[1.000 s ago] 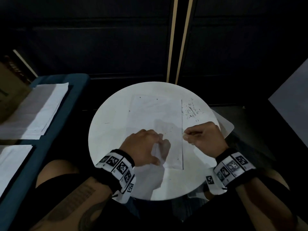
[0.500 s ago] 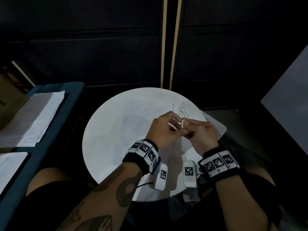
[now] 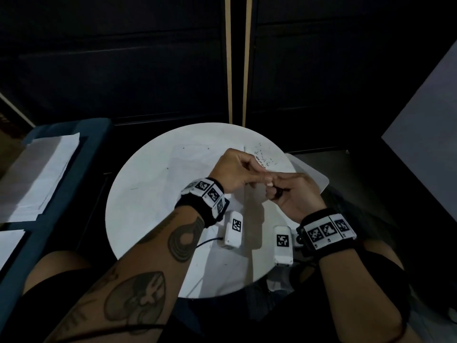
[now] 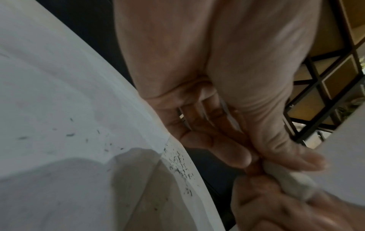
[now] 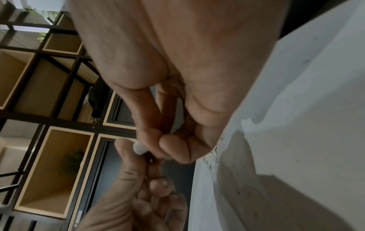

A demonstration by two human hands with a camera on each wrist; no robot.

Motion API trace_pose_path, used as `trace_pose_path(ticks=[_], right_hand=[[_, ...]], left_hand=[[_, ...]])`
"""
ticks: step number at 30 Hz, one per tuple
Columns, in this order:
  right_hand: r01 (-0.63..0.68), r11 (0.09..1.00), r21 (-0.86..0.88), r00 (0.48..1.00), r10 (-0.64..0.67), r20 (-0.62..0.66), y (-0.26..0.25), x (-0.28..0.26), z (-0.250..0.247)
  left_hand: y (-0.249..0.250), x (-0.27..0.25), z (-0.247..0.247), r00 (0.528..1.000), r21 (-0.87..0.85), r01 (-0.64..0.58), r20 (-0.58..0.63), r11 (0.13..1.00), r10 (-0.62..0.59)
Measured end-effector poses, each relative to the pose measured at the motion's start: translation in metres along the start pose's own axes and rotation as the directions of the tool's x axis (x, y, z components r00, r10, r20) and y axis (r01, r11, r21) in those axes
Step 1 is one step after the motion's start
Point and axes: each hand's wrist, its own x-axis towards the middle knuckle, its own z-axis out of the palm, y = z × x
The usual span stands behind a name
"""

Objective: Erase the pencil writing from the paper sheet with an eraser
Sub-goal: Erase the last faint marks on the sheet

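Eraser (image 3: 269, 183), small and pale, is barely visible from the head camera, pinched where the left hand (image 3: 237, 169) and right hand (image 3: 294, 194) meet above the round white table (image 3: 138, 206). Knuckles hide most of it. Beneath the grip the paper sheet (image 3: 197, 164) lies flat, nearly lost against the tabletop; dark crumbs (image 3: 264, 158) speckle the surface just beyond the hands. Off to the left, loose papers (image 3: 39, 174) rest on a blue seat (image 3: 81, 154).

From the left wrist, the left hand (image 4: 227, 93) curls thumb and fingers onto a whitish eraser (image 4: 294, 182), its lower end buried in the right hand (image 4: 276, 207). The crumbs (image 4: 179, 165) sit on the table (image 4: 59, 78) beside the grip.

From the right wrist, only the eraser (image 5: 139, 148) tip shows, clasped by the right hand (image 5: 177, 109), with the left hand (image 5: 134, 195) thumb against it. Wooden shelving (image 5: 49, 164) fills the blurred background.
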Motion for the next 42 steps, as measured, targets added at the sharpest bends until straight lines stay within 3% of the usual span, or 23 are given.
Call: trace_pose_path(ticks=[5,11,13,16,18,21,23,25,27,29,31,35,38,42], right_hand=[[-0.001,0.997,-0.080,0.999,-0.002,-0.040,0.000,0.001,-0.004],[0.014,0.976,-0.216,0.985,-0.050,-0.162,0.013,0.003,-0.004],[0.010,0.975,-0.220,0.981,-0.052,-0.185,0.016,0.005,-0.003],[0.016,0.949,-0.316,0.979,-0.079,-0.187,0.018,0.005,-0.001],[0.028,0.935,-0.354,0.977,-0.100,-0.186,0.021,0.005,-0.001],[0.051,0.926,-0.373,0.974,-0.128,-0.184,0.023,0.004,-0.002],[0.070,0.910,-0.409,0.974,-0.151,-0.169,0.026,0.004,-0.002],[0.073,0.891,-0.449,0.976,-0.156,-0.151,0.027,0.003,0.000],[0.060,0.890,-0.453,0.982,-0.135,-0.134,0.027,0.001,0.003],[0.047,0.889,-0.455,0.983,-0.122,-0.138,0.028,0.000,0.008],[0.047,0.884,-0.465,0.979,-0.133,-0.154,0.031,0.001,0.011],[0.045,0.864,-0.502,0.980,-0.134,-0.144,0.034,0.001,0.013],[0.043,0.845,-0.533,0.987,-0.118,-0.108,0.034,-0.003,0.013],[0.046,0.836,-0.546,0.985,-0.128,-0.113,0.036,-0.003,0.013]], left_hand=[[-0.002,0.011,-0.003,0.999,0.092,0.022,0.025,0.995,-0.024],[-0.011,0.024,0.013,0.968,0.180,0.140,-0.231,0.974,-0.096],[-0.017,0.025,0.017,0.969,0.185,0.153,-0.222,0.971,-0.110],[-0.029,0.024,0.017,0.990,0.204,0.076,-0.135,0.976,-0.049],[-0.030,0.019,0.014,0.990,0.215,0.042,-0.140,0.976,-0.012],[-0.024,0.011,-0.014,0.944,0.146,0.114,-0.323,0.983,-0.062],[-0.026,0.008,-0.047,0.857,0.198,0.222,-0.506,0.955,-0.094],[-0.032,0.001,-0.081,0.777,0.315,0.438,-0.604,0.842,-0.178],[-0.042,-0.013,-0.105,0.710,0.416,0.672,-0.597,0.613,-0.373],[-0.051,-0.029,-0.117,0.672,0.538,0.740,-0.586,0.404,-0.453],[-0.056,-0.040,-0.122,0.673,0.582,0.737,-0.586,0.344,-0.451],[-0.055,-0.041,-0.128,0.692,0.594,0.720,-0.578,0.358,-0.432],[-0.054,-0.044,-0.132,0.710,0.575,0.704,-0.582,0.417,-0.397],[-0.059,-0.047,-0.139,0.666,0.440,0.734,-0.618,0.518,-0.418]])
